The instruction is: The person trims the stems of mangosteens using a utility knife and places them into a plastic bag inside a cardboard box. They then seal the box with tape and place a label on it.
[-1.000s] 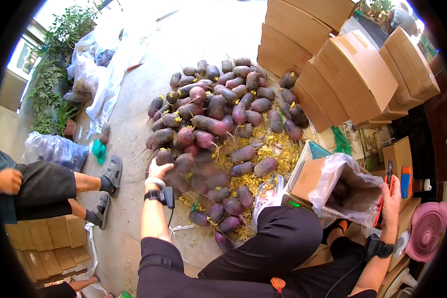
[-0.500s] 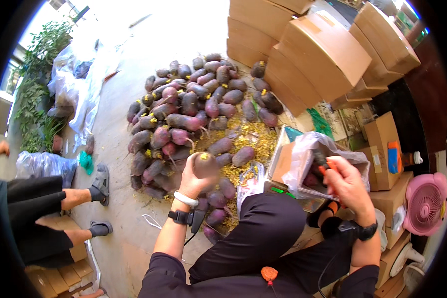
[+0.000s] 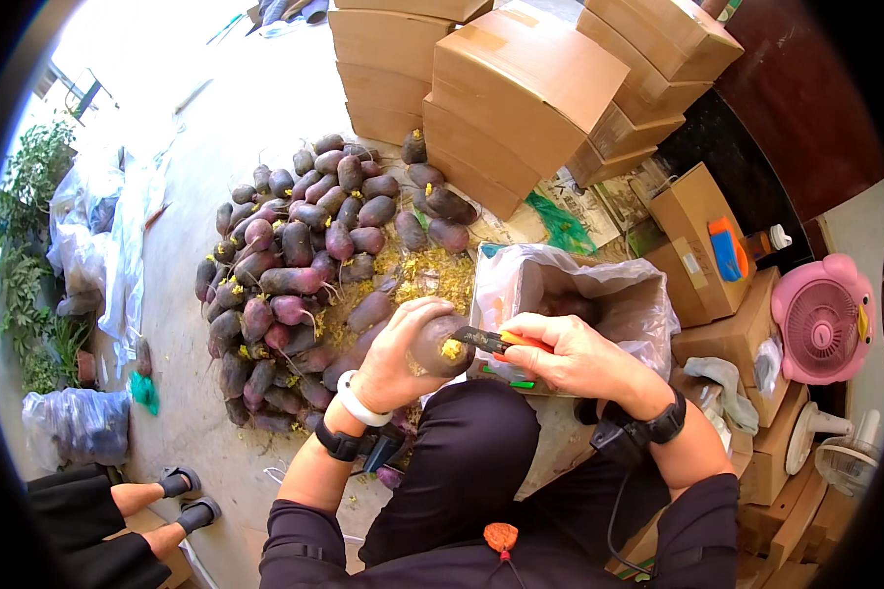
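Observation:
My left hand (image 3: pixel 400 355) is closed around a dark purple radish (image 3: pixel 432 351), its yellow-green top turned to the right. In my right hand (image 3: pixel 570 355) is an orange-handled tool with a dark blade (image 3: pixel 479 339). The blade lies against the radish's top end; whether it is a knife or shears is not clear. A heap of similar radishes (image 3: pixel 295 280) covers the floor to the left and beyond, with yellow leaf scraps (image 3: pixel 427 265) beside it. Right behind my hands stands a box lined with clear plastic (image 3: pixel 638 314), with dark round shapes inside.
Cardboard boxes (image 3: pixel 530 74) are stacked beyond the lined box. To the right are a pink fan (image 3: pixel 823 319) and more cartons (image 3: pixel 697 245). Another person's legs (image 3: pixel 133 501) show at the lower left. Plastic sheeting (image 3: pixel 118 245) and plants (image 3: pixel 25 265) line the left side.
My right hand has moved left from over the lined box, bringing the tool against the radish. The left hand has turned the radish and shifted slightly right. The view has also shifted.

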Demonstrator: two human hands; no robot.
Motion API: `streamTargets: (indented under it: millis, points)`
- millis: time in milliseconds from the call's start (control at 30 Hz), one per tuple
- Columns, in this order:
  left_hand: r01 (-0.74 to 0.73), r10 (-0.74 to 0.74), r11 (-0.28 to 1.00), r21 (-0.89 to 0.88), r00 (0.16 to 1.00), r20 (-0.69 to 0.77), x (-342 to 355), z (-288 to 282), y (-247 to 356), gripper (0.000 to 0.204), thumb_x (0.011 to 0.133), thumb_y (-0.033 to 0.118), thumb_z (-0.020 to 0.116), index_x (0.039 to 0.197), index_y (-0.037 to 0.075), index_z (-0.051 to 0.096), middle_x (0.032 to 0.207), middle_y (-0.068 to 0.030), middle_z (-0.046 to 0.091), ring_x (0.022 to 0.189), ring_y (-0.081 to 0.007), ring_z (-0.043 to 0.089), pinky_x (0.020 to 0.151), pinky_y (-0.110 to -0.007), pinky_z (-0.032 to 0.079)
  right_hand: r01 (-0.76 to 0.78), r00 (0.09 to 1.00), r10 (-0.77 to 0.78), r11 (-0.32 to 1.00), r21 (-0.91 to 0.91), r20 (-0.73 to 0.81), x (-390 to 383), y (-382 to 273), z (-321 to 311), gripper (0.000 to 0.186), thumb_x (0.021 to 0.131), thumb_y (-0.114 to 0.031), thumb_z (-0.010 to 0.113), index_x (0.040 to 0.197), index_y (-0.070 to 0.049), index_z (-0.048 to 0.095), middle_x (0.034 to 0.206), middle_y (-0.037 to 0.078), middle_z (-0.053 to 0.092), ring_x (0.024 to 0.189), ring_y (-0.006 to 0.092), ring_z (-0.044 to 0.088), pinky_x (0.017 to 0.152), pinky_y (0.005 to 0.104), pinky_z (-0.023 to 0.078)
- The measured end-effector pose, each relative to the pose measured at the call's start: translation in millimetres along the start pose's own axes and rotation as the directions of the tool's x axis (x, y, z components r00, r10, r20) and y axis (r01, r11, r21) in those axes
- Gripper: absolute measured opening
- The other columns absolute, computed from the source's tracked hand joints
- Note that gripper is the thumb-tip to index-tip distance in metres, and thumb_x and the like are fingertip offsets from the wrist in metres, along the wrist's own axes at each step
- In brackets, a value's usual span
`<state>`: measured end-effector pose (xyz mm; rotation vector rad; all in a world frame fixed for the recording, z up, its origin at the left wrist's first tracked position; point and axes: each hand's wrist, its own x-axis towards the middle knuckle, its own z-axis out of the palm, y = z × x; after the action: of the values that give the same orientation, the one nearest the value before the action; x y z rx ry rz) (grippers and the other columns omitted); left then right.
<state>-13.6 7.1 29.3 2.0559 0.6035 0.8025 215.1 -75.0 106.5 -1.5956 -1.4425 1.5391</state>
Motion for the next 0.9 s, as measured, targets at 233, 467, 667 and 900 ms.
streamTargets:
  millis: [233,467,667,900]
  points:
    - [0.001,0.001,1.000,-0.026,0.996,0.085,4,-2,4,0.066,0.064,0.009,0.083,0.122,0.001,0.053,0.120,-0.0164,0.055,0.113,-0.0318,0.054,0.097,-0.039,0.045,0.022,0.997,-0.021,1.000,-0.021,0.077,0,4,-6,0.022,0.093,-0.021,0.060,0.107,-0.003,0.062,0.081,0.010,0.064,0.072,0.0122,0.053,0.069,0.0299,0.046]
    - [-0.039,0.075,0.991,-0.125,0.951,0.299,17,-16,-1,0.066,0.062,0.007,0.080,0.122,0.003,0.054,0.120,-0.0157,0.054,0.112,-0.0323,0.054,0.097,-0.039,0.045,-0.063,0.972,0.074,0.997,-0.054,0.223,4,-5,-20,0.025,0.094,-0.023,0.059,0.111,-0.006,0.062,0.080,0.004,0.063,0.071,0.0103,0.052,0.067,0.0288,0.046]
    - [0.021,0.064,0.985,-0.169,0.874,0.481,32,-24,-6,0.069,0.055,0.005,0.083,0.119,0.004,0.057,0.121,-0.0135,0.056,0.114,-0.0301,0.055,0.100,-0.038,0.042,-0.120,0.936,0.131,0.991,-0.054,0.328,14,-6,-30,0.029,0.094,-0.025,0.060,0.116,-0.007,0.061,0.081,0.000,0.060,0.070,0.0081,0.051,0.065,0.0278,0.045]
    - [0.020,0.030,0.989,-0.147,0.944,0.330,35,-17,-13,0.069,0.056,0.007,0.083,0.120,0.003,0.056,0.121,-0.0138,0.055,0.112,-0.0291,0.055,0.099,-0.037,0.043,-0.164,0.945,0.129,0.982,0.094,0.301,18,-3,-26,0.025,0.095,-0.026,0.058,0.111,-0.007,0.062,0.070,-0.002,0.054,0.061,0.0063,0.047,0.055,0.0245,0.041]
